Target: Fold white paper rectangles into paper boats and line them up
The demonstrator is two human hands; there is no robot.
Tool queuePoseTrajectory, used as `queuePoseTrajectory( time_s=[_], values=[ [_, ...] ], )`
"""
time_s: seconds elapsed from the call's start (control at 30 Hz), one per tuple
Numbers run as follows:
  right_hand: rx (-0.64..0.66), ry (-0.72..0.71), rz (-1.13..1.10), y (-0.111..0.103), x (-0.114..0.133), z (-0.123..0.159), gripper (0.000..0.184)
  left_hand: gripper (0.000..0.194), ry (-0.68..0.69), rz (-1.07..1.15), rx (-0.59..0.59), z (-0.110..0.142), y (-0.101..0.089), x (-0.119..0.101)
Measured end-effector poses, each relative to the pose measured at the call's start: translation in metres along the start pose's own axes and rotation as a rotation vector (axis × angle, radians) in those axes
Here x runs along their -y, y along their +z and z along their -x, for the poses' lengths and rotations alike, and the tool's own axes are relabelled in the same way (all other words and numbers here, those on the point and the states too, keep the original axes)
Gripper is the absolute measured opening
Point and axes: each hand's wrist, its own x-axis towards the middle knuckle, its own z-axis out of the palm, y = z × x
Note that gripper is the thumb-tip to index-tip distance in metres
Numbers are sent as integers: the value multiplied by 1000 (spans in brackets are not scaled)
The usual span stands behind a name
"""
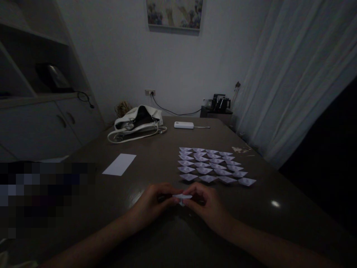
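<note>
Between my two hands, just above the near part of the dark table [156, 156], is a small folded white paper [182, 196]. My left hand [156, 201] pinches its left end between thumb and fingers. At the right end, my right hand [205, 204] grips it the same way. The fingertips cover part of the folds, so its full shape is hidden. Beyond my right hand stand several small folded paper boats [202, 165] in neat rows. A flat stack or sheet of white paper [120, 164] lies beyond my left hand.
A white handbag [139, 123] with its strap lies at the table's far left. Near the far edge is a white power bank [183, 125] with a short cord. A pale curtain [290, 74] hangs on the right. Cabinets [47, 119] stand on the left.
</note>
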Motion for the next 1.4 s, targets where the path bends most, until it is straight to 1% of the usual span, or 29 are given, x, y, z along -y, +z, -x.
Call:
queuePoseTrajectory(
  time_s=[0.27,0.53,0.77,1.0,1.2,1.4],
  values=[
    [-9,15,13,0,1,0,11,18,-89,-58,-78,0,1,-1],
    [-12,21,14,1,-1,0,11,15,-65,-108,-70,1,1,-3],
    [-7,23,44,0,0,0,13,19,-148,-18,-79,-1,1,-7],
    [-10,21,3,-2,4,-2,13,26,-230,83,-84,-2,2,-8],
    [-19,30,-5,-3,5,-1,11,29,-244,172,-49,-1,4,-7],
    [-15,4,-9,-1,3,0,10,30,-240,195,-54,-1,4,-6]
  ],
)
